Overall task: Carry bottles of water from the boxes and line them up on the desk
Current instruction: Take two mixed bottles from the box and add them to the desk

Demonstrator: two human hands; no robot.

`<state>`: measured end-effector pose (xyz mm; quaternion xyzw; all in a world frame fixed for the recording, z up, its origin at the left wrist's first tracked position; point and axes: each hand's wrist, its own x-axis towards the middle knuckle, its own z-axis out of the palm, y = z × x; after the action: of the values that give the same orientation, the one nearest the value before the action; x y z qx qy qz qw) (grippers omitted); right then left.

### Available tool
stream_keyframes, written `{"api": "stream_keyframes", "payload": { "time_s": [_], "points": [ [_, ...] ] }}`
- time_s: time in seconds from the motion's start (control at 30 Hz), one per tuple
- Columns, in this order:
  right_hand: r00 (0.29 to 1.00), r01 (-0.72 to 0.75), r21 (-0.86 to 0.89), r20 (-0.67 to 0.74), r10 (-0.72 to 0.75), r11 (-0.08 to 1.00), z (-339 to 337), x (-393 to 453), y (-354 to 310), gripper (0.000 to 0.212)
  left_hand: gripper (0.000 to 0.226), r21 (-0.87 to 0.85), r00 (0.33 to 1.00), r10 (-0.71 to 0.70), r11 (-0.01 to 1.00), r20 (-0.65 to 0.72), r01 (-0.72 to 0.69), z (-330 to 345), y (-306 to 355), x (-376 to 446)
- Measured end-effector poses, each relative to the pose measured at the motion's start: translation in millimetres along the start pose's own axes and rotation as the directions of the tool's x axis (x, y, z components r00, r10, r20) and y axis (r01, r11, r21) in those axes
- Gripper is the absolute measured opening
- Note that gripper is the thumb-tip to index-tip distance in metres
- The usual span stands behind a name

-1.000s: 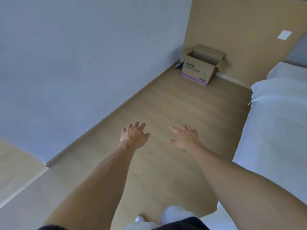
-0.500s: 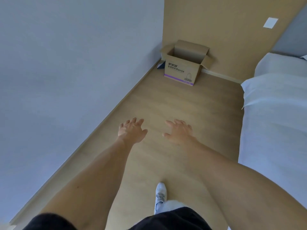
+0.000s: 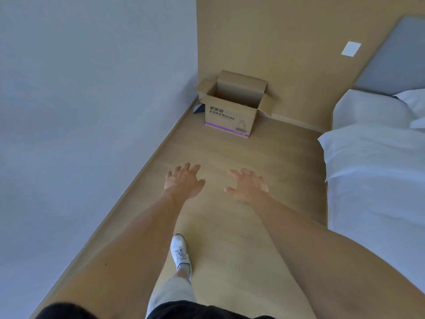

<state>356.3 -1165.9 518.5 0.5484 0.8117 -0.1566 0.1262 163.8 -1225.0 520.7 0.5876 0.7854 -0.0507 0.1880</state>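
We are on the approach leg. Both arms reach forward, palms down. Left hand (image 3: 184,181): fingers spread and loose, holding nothing. Right hand (image 3: 247,186): same, fingers spread, empty. 1 white shoe (image 3: 180,252) is stepping forward on the floor (image 3: 230,226).

The box (image 3: 232,107) stands well ahead of the hands, in the corner where the grey wall (image 3: 80,88) meets the tan panel (image 3: 264,42). Its flaps are open. No bottle can be made out from here; only a speck of red shows inside, too small to identify. A dark object (image 3: 199,109) lies on the floor just left of the box, against the wall; we cannot tell what it is. The bed (image 3: 372,169) runs along our right. The desk is not in view.

Risks from here, as we judge them:
1. The passage between wall and bed is narrow; a drifting step could catch the bed edge.
2. The upright rear flap and side flaps could snag a wrist on reaching in.
3. The box may hold few bottles or none, since its contents are hidden; a blind reach would waste the trip.
4. The dark object by the box could be stepped on.
5. Wet or smooth bottles could slip if we take 2 at once.
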Motion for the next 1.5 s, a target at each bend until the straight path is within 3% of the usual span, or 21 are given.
{"api": "stream_keyframes", "payload": {
  "time_s": [0.43,0.8,1.0,1.27,1.5],
  "points": [
    [0.982,-0.186,0.034,-0.032,0.188,0.982,-111.4,253.6,-13.3,0.068,0.057,-0.053,0.989,0.145,0.988,0.011,-0.144,-116.4,-43.1,294.2],
    [0.964,-0.253,0.167,-0.040,0.263,0.953,-168.4,420.8,5.4,0.067,0.050,-0.014,0.957,0.290,0.957,0.018,-0.289,-175.9,-21.8,484.2],
    [0.961,-0.249,0.238,-0.061,0.270,0.939,-205.4,548.7,40.4,0.064,0.053,-0.024,0.961,0.277,0.961,-0.005,-0.277,-207.6,-8.9,608.0],
    [0.957,-0.272,0.254,-0.031,0.289,0.928,-271.0,699.0,83.9,0.062,0.049,-0.100,0.988,0.151,0.983,-0.018,-0.152,-266.1,12.4,764.5],
    [0.955,-0.288,0.275,0.008,0.297,0.917,-289.9,784.5,113.8,0.062,0.051,-0.133,0.980,0.196,0.973,0.041,-0.189,-277.3,35.0,870.0]
  ]
}}
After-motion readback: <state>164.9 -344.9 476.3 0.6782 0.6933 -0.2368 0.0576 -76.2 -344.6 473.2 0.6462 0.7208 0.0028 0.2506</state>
